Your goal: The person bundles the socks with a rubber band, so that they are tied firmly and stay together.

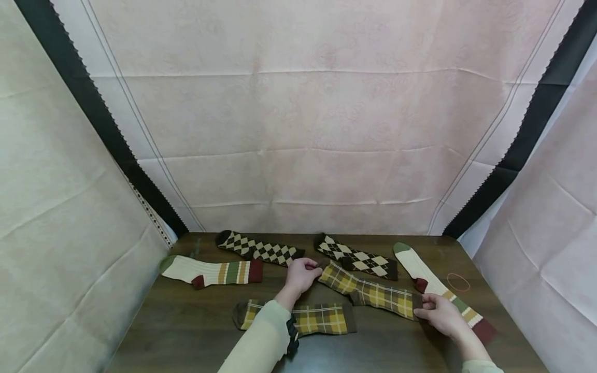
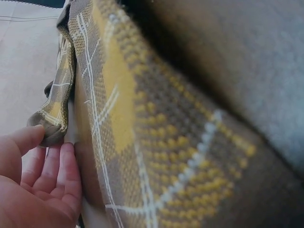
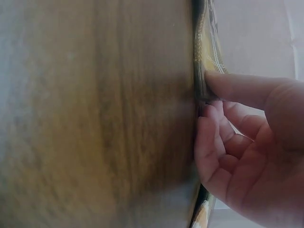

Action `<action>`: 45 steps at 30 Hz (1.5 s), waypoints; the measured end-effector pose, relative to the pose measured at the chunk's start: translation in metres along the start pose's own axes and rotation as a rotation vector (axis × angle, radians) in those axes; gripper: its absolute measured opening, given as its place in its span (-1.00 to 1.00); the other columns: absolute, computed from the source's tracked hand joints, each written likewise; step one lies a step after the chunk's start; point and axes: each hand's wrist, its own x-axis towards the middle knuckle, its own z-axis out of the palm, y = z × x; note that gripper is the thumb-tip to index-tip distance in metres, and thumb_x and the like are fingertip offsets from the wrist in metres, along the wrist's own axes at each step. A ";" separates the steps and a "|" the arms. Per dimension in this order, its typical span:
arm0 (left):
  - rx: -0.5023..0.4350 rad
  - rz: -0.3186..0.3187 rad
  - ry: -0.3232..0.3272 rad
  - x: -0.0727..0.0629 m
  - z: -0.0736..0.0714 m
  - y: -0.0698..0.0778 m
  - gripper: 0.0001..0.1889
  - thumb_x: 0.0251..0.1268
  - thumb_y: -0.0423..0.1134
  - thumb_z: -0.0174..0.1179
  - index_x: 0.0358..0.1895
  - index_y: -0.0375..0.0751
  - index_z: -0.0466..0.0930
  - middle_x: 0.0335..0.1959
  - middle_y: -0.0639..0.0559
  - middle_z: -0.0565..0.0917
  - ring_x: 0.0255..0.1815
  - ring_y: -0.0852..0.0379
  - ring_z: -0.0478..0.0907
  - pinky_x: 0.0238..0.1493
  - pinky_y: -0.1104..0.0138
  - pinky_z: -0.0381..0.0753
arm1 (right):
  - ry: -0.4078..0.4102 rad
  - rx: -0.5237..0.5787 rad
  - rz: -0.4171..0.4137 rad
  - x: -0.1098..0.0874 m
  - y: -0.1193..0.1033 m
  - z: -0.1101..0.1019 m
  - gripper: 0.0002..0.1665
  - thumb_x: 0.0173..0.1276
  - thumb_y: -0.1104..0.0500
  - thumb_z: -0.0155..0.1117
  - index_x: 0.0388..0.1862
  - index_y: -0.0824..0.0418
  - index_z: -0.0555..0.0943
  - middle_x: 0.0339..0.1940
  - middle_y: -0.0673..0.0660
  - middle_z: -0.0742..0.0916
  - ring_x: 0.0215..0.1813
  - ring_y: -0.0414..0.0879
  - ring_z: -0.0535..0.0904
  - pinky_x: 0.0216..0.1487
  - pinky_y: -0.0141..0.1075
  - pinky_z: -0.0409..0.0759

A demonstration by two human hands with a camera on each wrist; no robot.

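Observation:
A yellow and brown plaid sock (image 1: pixel 373 292) stretches between both hands over the table. My left hand (image 1: pixel 300 277) pinches its dark toe, thumb on top, as the left wrist view also shows. At the other end, my right hand (image 1: pixel 440 313) pinches the brown cuff between thumb and fingers. A second plaid sock (image 1: pixel 324 318) lies nearer the front, partly hidden beneath the left forearm; it fills much of the left wrist view, close and blurred. In the right wrist view the held sock (image 3: pixel 206 52) shows only edge-on.
Two argyle socks, one left (image 1: pixel 268 250) and one right (image 1: pixel 361 259), lie along the back of the dark wooden table (image 1: pixel 186 321). A cream striped sock (image 1: pixel 219 272) lies at left, another (image 1: pixel 431 280) at right beside a thin orange ring (image 1: pixel 458 282). Pale fabric walls (image 1: pixel 298 181) enclose the table.

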 end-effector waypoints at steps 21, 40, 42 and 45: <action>-0.135 -0.002 -0.077 -0.005 -0.025 0.015 -0.82 0.52 -0.27 0.34 0.03 -0.28 0.70 -0.24 -0.03 0.75 -0.25 -0.10 0.73 -0.16 0.06 0.76 | 0.039 0.154 -0.024 0.002 -0.017 -0.001 -0.53 0.61 0.18 0.32 0.17 0.57 0.47 -0.05 0.37 0.76 -0.07 0.06 0.75 -0.17 -0.12 0.81; -0.351 0.052 -0.081 -0.016 -0.079 0.027 -0.73 0.51 -0.35 0.32 0.14 -0.41 0.61 -0.15 -0.15 0.70 -0.23 0.02 0.72 0.03 -0.03 0.78 | 0.100 0.319 -0.079 0.006 -0.061 0.015 -0.54 0.64 0.21 0.30 0.28 0.51 0.45 -0.10 0.24 0.77 -0.15 -0.18 0.72 -0.10 -0.31 0.78; -0.365 0.045 -0.081 -0.019 -0.087 0.027 -0.71 0.51 -0.35 0.33 0.17 -0.40 0.61 -0.13 -0.15 0.69 -0.21 0.01 0.72 0.03 -0.02 0.78 | 0.084 0.348 -0.095 0.005 -0.066 0.020 -0.53 0.64 0.23 0.30 0.29 0.53 0.44 -0.10 0.24 0.76 -0.13 -0.16 0.73 -0.08 -0.28 0.78; -0.367 0.036 -0.074 -0.024 -0.100 0.022 -0.67 0.49 -0.36 0.34 0.23 -0.40 0.63 -0.09 -0.17 0.68 -0.20 0.02 0.72 0.02 0.01 0.79 | 0.062 0.373 -0.108 0.004 -0.074 0.027 -0.54 0.62 0.23 0.32 0.29 0.52 0.46 -0.09 0.24 0.75 -0.12 -0.13 0.74 -0.06 -0.24 0.79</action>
